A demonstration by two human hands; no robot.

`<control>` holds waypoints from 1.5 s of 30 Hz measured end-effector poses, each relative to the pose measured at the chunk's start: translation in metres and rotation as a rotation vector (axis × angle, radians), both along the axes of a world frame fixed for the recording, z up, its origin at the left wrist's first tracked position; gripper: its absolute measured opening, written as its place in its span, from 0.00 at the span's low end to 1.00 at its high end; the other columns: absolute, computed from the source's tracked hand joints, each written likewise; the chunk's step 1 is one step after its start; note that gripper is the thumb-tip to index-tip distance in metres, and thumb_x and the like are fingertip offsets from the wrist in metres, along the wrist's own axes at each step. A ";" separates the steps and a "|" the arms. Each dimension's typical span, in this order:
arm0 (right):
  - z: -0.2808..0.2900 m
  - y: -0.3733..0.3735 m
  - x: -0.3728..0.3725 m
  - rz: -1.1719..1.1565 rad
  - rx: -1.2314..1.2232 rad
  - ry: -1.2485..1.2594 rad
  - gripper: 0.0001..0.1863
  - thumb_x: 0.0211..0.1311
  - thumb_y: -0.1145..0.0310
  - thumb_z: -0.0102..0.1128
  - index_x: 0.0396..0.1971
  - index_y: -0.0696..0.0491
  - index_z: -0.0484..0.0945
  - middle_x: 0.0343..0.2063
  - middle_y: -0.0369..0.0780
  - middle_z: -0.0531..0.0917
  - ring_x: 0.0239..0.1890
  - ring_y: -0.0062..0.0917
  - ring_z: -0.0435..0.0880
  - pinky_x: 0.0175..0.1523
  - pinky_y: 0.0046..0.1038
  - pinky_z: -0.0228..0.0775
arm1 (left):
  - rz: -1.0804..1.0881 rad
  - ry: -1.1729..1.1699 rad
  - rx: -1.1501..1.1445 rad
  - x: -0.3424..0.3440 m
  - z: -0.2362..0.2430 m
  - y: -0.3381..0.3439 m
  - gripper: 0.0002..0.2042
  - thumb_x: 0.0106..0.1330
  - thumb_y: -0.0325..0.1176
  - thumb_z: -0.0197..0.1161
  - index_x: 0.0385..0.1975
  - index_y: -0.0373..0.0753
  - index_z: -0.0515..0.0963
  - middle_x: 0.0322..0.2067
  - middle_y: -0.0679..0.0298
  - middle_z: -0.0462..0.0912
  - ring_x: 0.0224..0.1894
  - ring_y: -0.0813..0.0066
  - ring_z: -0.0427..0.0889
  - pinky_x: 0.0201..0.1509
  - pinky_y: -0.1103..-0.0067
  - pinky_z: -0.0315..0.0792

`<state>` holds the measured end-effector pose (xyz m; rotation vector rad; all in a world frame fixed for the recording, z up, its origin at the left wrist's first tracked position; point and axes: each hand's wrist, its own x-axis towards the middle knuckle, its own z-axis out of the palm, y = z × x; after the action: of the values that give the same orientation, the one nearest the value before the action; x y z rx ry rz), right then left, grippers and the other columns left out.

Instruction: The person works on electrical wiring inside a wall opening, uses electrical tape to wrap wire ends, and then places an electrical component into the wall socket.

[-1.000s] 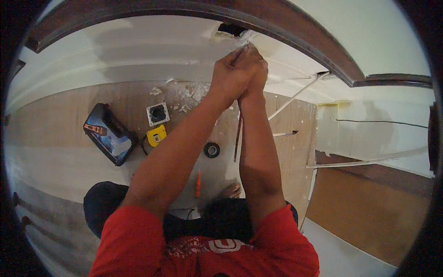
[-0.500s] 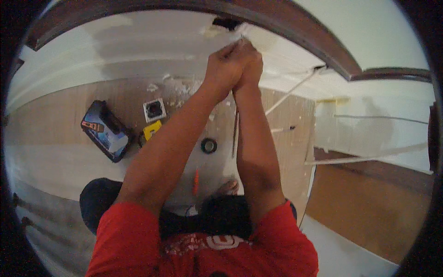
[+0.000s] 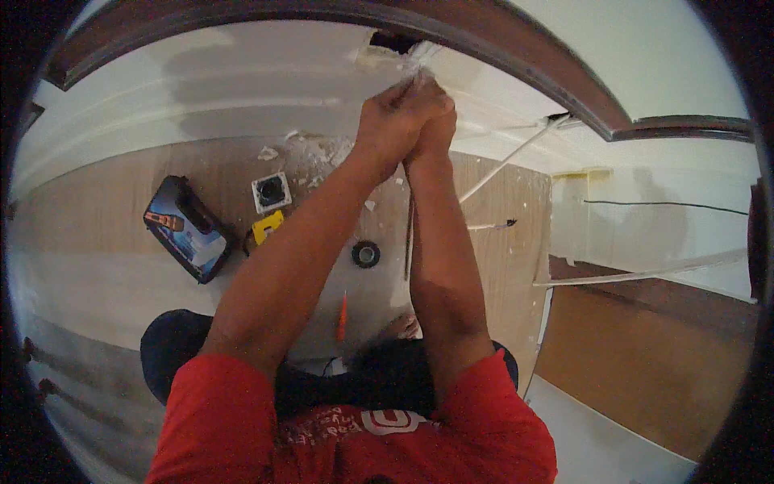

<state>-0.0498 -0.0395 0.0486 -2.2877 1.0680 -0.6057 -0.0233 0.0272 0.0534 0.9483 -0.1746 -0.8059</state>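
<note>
Both arms reach forward to the white wall, and the hands are closed together just below a dark hole [image 3: 391,42] in it. My left hand [image 3: 389,121] presses against my right hand [image 3: 436,119], fingers curled tight; what they grip is hidden between them. Chipped whitish plaster [image 3: 422,55] shows directly above the fingertips, beside the hole. A thin dark strip [image 3: 409,234], cable-like or rod-like, runs below the hands along the inner side of my right forearm. I cannot tell whether it is held.
Plaster crumbs [image 3: 318,153] litter the floor at the wall's foot. Left of my arms lie a dark tool case [image 3: 187,230], a white-framed square fitting [image 3: 271,192] and a yellow item [image 3: 267,227]. Black tape [image 3: 365,254] and an orange-handled tool [image 3: 343,319] lie nearer. A pale cable [image 3: 508,159] slants at right.
My clasped hands have dropped slightly away from the hole, and more of the whitish broken plaster above them shows. Their grip looks the same.
</note>
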 end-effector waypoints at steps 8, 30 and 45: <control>-0.016 -0.004 -0.003 0.006 0.062 -0.115 0.17 0.67 0.58 0.45 0.33 0.56 0.78 0.31 0.50 0.83 0.35 0.46 0.83 0.40 0.45 0.74 | -0.013 -0.036 0.008 0.001 0.008 0.006 0.31 0.53 0.39 0.72 0.53 0.25 0.73 0.47 0.54 0.80 0.47 0.69 0.79 0.54 0.75 0.72; -0.044 -0.018 -0.003 0.098 0.087 -0.246 0.20 0.69 0.54 0.43 0.35 0.54 0.78 0.32 0.49 0.83 0.36 0.45 0.82 0.40 0.43 0.73 | -0.058 -0.020 0.005 0.002 0.001 0.006 0.26 0.55 0.38 0.70 0.51 0.29 0.75 0.46 0.57 0.81 0.47 0.68 0.80 0.54 0.74 0.72; -0.003 0.002 -0.010 0.231 -0.003 0.008 0.16 0.62 0.61 0.52 0.31 0.60 0.80 0.31 0.52 0.83 0.36 0.49 0.83 0.43 0.45 0.73 | 0.452 0.148 0.121 -0.017 0.008 0.006 0.17 0.65 0.38 0.59 0.42 0.28 0.78 0.36 0.60 0.82 0.40 0.73 0.78 0.48 0.78 0.71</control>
<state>-0.0598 -0.0376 0.0459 -2.3735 0.7914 -0.5047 -0.0407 0.0335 0.0616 0.9887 0.2147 -0.4684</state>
